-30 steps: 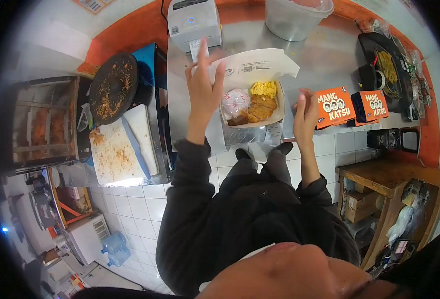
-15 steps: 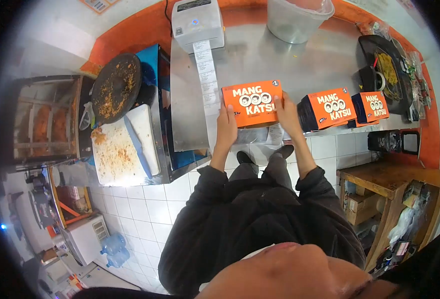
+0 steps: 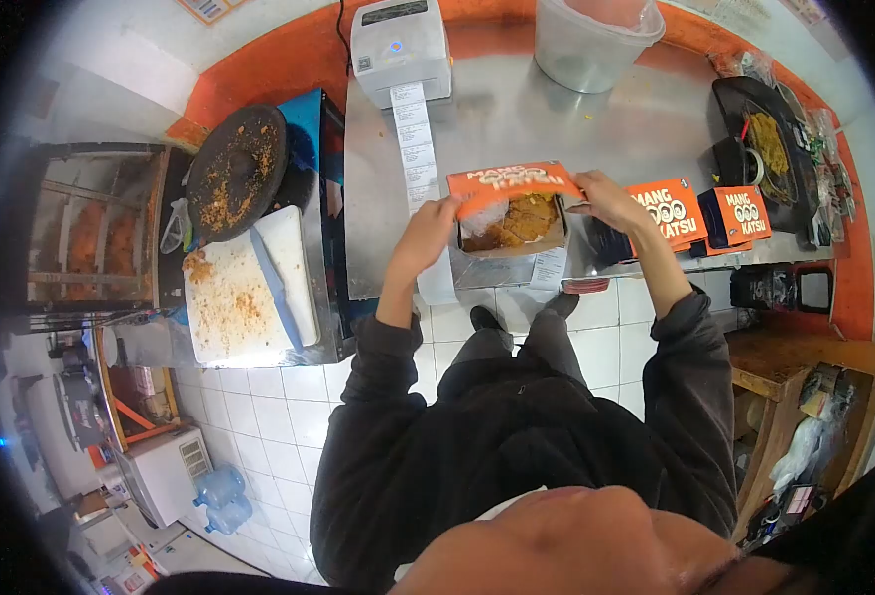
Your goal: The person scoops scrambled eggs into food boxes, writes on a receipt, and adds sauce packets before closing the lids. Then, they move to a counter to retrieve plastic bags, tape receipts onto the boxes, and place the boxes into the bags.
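An orange cardboard food box stands at the counter's near edge, its printed lid (image 3: 510, 184) tilted up and bowed. Breaded fried food (image 3: 529, 218) and white rice show inside, while part of the contents stays under the lid. My left hand (image 3: 424, 236) is closed on the lid's left edge, fingertips at the corner. At the right edge, my right hand (image 3: 611, 202) pinches the lid's corner. Just right of that hand sit two closed orange boxes of the same print, a nearer one (image 3: 668, 213) and a farther one (image 3: 742, 216).
A label printer (image 3: 401, 50) feeds a long paper strip (image 3: 416, 144) down the steel counter. Behind stands a clear bucket (image 3: 593, 50). To the left, a blue knife (image 3: 277, 288) lies on a crumb-covered white cutting board (image 3: 224, 307), near a dark round pan (image 3: 237, 174).
The box lid was flat and closed; now its near edge is raised and the food shows. Both my hands have moved outward to the lid's corners.
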`<state>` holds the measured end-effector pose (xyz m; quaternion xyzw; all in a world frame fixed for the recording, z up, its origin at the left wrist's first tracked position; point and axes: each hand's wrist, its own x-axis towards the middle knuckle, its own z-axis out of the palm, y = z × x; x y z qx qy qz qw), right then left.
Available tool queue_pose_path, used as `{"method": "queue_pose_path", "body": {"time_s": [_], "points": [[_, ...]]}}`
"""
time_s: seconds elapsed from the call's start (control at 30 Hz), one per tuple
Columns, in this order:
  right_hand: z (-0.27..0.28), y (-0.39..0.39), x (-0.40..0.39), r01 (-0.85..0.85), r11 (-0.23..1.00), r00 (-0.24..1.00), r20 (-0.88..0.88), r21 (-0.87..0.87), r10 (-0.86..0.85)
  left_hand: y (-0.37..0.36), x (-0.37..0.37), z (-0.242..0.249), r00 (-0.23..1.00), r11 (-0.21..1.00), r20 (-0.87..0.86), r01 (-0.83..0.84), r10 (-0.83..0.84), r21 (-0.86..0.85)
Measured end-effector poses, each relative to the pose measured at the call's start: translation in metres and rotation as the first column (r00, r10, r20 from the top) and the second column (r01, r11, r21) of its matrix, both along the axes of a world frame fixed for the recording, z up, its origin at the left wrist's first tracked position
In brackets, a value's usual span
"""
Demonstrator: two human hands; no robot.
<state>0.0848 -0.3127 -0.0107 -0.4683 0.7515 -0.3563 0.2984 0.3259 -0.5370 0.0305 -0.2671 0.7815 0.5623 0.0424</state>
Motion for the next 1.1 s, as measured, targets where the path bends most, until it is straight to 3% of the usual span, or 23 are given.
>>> {"method": "queue_pose_path", "body": {"time_s": [0.03,0.07,0.13,0.17,0.23,0.27,0.3,0.33,0.37,0.4,0.43,0.5,0.57,0.63,0.7,0.83,0.87,0.93,0.97,1.03,1.07,1.1], "points": [[-0.001,-0.001,0.009,-0.004,1.0,1.0,0.004,0.003,0.004,0.009,0.002,-0.001,1.0,0.993,-0.003,0.006,-0.006,-0.117],[-0.004,-0.002,0.025,0.138,0.989,0.99,0.003,0.051,-0.138,0.021,0.003,-0.016,1.0,0.993,-0.001,0.002,-0.002,-0.115],[-0.008,-0.011,0.059,0.377,0.907,0.926,-0.085,0.188,-0.368,0.039,0.004,-0.052,0.964,0.931,-0.224,-0.208,0.143,-0.301],[-0.008,-0.008,0.071,0.377,0.906,0.926,-0.081,0.191,-0.368,0.039,0.006,-0.062,0.965,0.931,-0.22,-0.206,0.142,-0.301],[0.01,-0.004,0.084,0.314,0.915,0.843,-0.369,-0.254,-0.392,0.037,0.004,-0.061,0.969,0.594,-0.245,-0.217,0.033,-0.775],[0.017,-0.001,0.076,0.185,0.964,0.85,-0.461,-0.19,-0.254,0.031,0.001,-0.056,0.97,0.595,-0.24,-0.212,0.033,-0.775],[0.024,0.004,0.076,0.188,0.965,0.855,-0.452,-0.184,-0.253,0.023,-0.004,-0.034,0.956,0.434,-0.184,-0.07,-0.228,-0.898],[0.034,0.005,0.071,0.03,0.998,0.831,-0.553,-0.061,-0.058,0.013,-0.011,-0.016,0.883,0.218,-0.084,0.022,-0.462,-0.976],[0.042,0.005,0.065,-0.119,0.99,0.768,-0.624,0.079,0.142,0.008,-0.014,-0.008,0.884,0.215,-0.084,0.019,-0.459,-0.976],[0.047,0.007,0.059,-0.17,0.972,0.72,-0.653,0.162,0.235,0.005,-0.015,-0.003,0.819,0.239,-0.042,0.118,-0.573,-0.964],[0.048,0.004,0.055,-0.171,0.972,0.718,-0.655,0.163,0.236,0.003,-0.017,0.0,0.735,0.249,-0.009,0.218,-0.678,-0.944],[0.049,0.001,0.052,-0.292,0.939,0.6,-0.73,0.181,0.327,-0.002,-0.02,0.002,0.715,0.241,0.003,0.24,-0.699,-0.94],[0.036,-0.001,0.052,-0.311,0.943,0.602,-0.744,0.116,0.29,-0.003,-0.024,-0.002,0.694,0.233,0.013,0.259,-0.72,-0.937],[0.023,-0.003,0.051,-0.329,0.943,0.606,-0.755,0.049,0.251,-0.001,-0.028,-0.011,0.733,0.14,0.075,0.228,-0.676,-0.964],[0.014,0.001,0.054,-0.368,0.925,0.4,-0.881,0.097,0.252,0.0,-0.027,-0.017,0.732,0.133,0.079,0.227,-0.677,-0.965],[0.012,0.005,0.056,-0.367,0.928,0.438,-0.868,0.064,0.233,-0.007,-0.029,-0.017,0.713,0.098,0.113,0.247,-0.692,-0.964],[0.012,0.007,0.06,-0.38,0.925,0.555,-0.797,0.01,0.236,-0.009,-0.028,-0.018,0.708,0.089,0.112,0.24,-0.697,-0.967],[0.006,0.009,0.061,-0.357,0.924,0.709,-0.684,-0.137,0.173,-0.006,-0.027,-0.019,0.708,0.153,0.181,0.38,-0.683,-0.912],[-0.001,0.011,0.062,-0.4,0.907,0.697,-0.687,-0.135,0.205,0.001,-0.022,-0.014,0.756,0.179,0.205,0.392,-0.622,-0.902],[0.013,0.011,0.072,-0.332,0.938,0.759,-0.618,-0.098,0.205,0.015,-0.023,0.005,0.776,0.269,0.191,0.422,-0.602,-0.866],[0.008,0.011,0.077,-0.293,0.951,0.765,-0.62,-0.098,0.172,0.019,-0.023,0.004,0.775,0.382,0.049,0.364,-0.631,-0.849],[-0.007,0.011,0.084,-0.226,0.952,0.849,-0.52,-0.206,0.09,0.016,-0.026,-0.012,0.775,0.417,0.063,0.404,-0.629,-0.814]]}}
